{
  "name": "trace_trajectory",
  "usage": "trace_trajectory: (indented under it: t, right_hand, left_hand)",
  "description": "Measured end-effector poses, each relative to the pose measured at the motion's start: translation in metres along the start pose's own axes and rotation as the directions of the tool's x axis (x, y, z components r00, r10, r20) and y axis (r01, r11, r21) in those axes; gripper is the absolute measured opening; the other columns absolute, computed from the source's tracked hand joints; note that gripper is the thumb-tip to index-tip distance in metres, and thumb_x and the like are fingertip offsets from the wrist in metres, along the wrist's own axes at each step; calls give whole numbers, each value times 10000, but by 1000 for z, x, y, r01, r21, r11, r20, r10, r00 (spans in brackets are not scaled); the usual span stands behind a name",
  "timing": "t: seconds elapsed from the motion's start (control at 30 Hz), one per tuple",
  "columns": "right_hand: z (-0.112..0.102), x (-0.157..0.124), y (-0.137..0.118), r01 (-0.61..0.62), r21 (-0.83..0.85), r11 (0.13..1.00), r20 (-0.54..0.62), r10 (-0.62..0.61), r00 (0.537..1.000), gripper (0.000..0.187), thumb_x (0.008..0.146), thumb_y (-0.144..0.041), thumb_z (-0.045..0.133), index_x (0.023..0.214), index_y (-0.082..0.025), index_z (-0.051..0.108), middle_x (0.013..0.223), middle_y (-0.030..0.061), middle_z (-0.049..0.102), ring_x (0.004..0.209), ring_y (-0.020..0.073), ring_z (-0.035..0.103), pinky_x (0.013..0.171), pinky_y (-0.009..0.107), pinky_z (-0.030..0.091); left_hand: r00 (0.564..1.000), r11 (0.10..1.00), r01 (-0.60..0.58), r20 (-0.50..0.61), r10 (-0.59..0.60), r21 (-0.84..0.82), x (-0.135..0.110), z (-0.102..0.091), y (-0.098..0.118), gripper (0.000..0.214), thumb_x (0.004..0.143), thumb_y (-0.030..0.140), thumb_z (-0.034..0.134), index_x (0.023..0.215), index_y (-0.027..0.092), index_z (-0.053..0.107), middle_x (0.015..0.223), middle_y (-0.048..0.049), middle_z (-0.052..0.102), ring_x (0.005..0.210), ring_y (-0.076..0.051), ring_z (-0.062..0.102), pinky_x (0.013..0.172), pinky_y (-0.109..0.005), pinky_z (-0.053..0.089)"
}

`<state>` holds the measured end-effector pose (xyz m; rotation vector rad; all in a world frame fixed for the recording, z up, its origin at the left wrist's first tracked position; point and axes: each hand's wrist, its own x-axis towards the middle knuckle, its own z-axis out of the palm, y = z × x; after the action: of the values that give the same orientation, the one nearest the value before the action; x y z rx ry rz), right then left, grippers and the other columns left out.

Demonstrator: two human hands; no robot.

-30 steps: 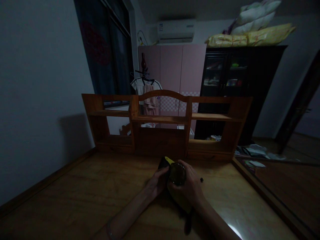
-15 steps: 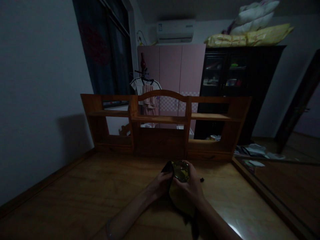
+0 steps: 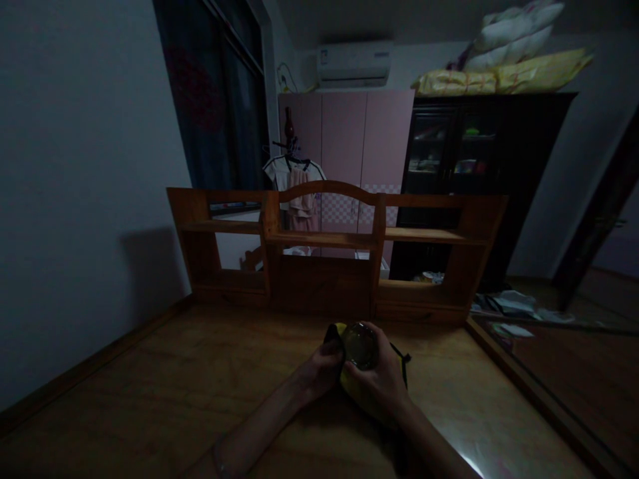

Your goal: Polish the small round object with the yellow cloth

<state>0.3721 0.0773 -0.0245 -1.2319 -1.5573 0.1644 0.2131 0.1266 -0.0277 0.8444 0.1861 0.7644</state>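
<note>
My right hand [image 3: 385, 376] is wrapped round a clear round glass [image 3: 360, 347], its circular end turned up toward me. A yellow fabric pouch with black edging [image 3: 360, 394] lies under and beside the glass. My left hand [image 3: 322, 367] pinches the dark edge of this pouch just left of the glass. Whether the lower part of the glass is inside the pouch or only against it, I cannot tell. A black strap end [image 3: 407, 358] sticks out to the right of my right hand. Dim light hides much of the pouch's lower part.
Both forearms reach over a shiny wooden desktop [image 3: 200, 372]. At its far edge stands a low wooden shelf unit [image 3: 324, 239]. A wall [image 3: 80, 199] bounds the left side, and a raised wooden rim [image 3: 524, 386] runs along the right.
My right hand has shifted the glass slightly, and plain glass shows where yellow patches showed through before. More yellow pouch now appears behind the glass and right of my right hand.
</note>
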Motion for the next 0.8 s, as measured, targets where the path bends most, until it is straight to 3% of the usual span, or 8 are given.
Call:
trace_trajectory:
  t: [0.27, 0.43, 0.6, 0.8]
  right_hand:
    - [0, 2, 6, 37, -30, 999, -35, -38, 999, 736, 644, -282, 726, 1295, -212, 389, 1231, 98, 531, 1131, 272, 524, 969, 431, 450]
    - [1, 2, 8, 84, -77, 993, -46, -87, 995, 748, 657, -264, 711, 1319, -206, 365, 1260, 111, 512, 1155, 281, 509, 982, 446, 443]
    - [1, 2, 5, 158, -152, 976, -29, -164, 986, 722, 676, -195, 659, 1330, -220, 353, 1297, 104, 469, 1204, 281, 466, 1015, 454, 412]
    - [2, -1, -7, 187, -177, 966, 59, -179, 982, 786, 647, -78, 576, 1368, -274, 332, 1342, 76, 406, 1217, 268, 453, 992, 414, 442]
  left_hand:
    - [995, 996, -63, -79, 68, 58, 5, -1, 0, 388, 710, 106, 699, 1089, 167, 641, 1104, -90, 662, 985, -222, 619, 946, -321, 412]
    - [984, 993, -57, -163, 73, 101, 9, -6, -3, 367, 710, 209, 730, 1062, 140, 648, 1106, -122, 659, 997, -249, 619, 909, -335, 436]
    - [979, 987, -90, -168, 113, 135, 12, -5, -10, 374, 737, 276, 709, 1071, 121, 641, 1089, -128, 663, 1021, -240, 604, 949, -327, 405]
    - [952, 899, -82, -232, 198, 429, 15, -19, -18, 364, 744, 371, 680, 1010, 122, 663, 974, -84, 685, 1020, -260, 573, 920, -333, 409]
